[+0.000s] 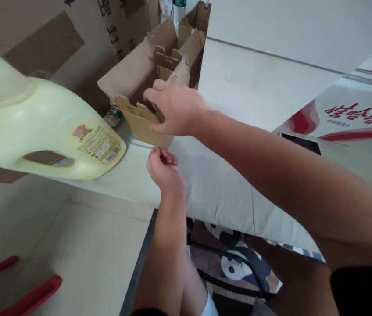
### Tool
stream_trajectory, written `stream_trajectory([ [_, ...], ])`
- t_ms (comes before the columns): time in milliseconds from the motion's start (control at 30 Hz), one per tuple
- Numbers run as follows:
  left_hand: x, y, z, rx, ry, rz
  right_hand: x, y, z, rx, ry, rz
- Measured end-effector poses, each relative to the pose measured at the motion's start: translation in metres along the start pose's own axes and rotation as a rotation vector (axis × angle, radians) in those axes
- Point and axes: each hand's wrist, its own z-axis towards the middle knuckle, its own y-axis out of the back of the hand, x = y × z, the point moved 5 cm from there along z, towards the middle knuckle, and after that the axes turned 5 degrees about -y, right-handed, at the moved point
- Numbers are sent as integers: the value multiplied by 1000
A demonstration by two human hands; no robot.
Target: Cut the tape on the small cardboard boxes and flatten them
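An open brown cardboard box [146,127] with notched flaps stands on the pale-covered table, its inside partly hidden. My right hand [177,107] reaches over its near end, with thumb and fingers closed round the cardboard edge. Just below the box, my left hand [164,169] is curled into a loose fist, and nothing shows in it. To the left is a large pale yellow jug [51,118] with a handle and a label, tilted in this view. A small can with a green band [113,115] lies between the jug and the box.
A big taped carton [41,39] rises behind the jug. More bottles [179,11] stand at the back. A white box [238,79] is to the right, near a red-and-white printed carton [347,112]. Red handles [34,298] show at lower left; a panda-print cloth [238,263] lies below the table edge.
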Motion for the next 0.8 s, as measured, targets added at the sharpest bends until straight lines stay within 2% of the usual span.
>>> stream_trajectory([
  [67,-4,7,4,-38,-74,8,-14,-2,-10,-40,-49,-23],
  [133,-10,18,10,-93,-221,29,-30,0,-36,-129,-49,32],
  [200,-16,30,18,-156,-359,74,-43,7,-79,-213,47,124],
  [267,-19,39,24,-208,-402,116,-52,21,-135,-323,164,237],
  [333,-18,38,25,-158,-376,127,-61,32,-195,-375,204,272],
  [400,-16,21,19,49,-317,120,-69,37,-252,-481,169,243],
  [467,-9,-4,2,336,-225,117,-82,33,-299,-637,1,196],
  [533,3,-25,-22,581,-100,118,-94,16,-330,-731,-180,334],
  [600,17,-41,-45,777,4,144,-105,-9,-346,-740,-375,538],
  [633,24,-45,-53,826,9,176,-108,-20,-349,-723,-462,632],
  [667,29,-47,-57,822,-26,216,-110,-30,-351,-699,-542,705],
  [700,32,-48,-57,767,-92,257,-111,-37,-350,-675,-603,759],
  [800,36,-44,-47,477,-265,309,-109,-41,-348,-620,-693,800],
])
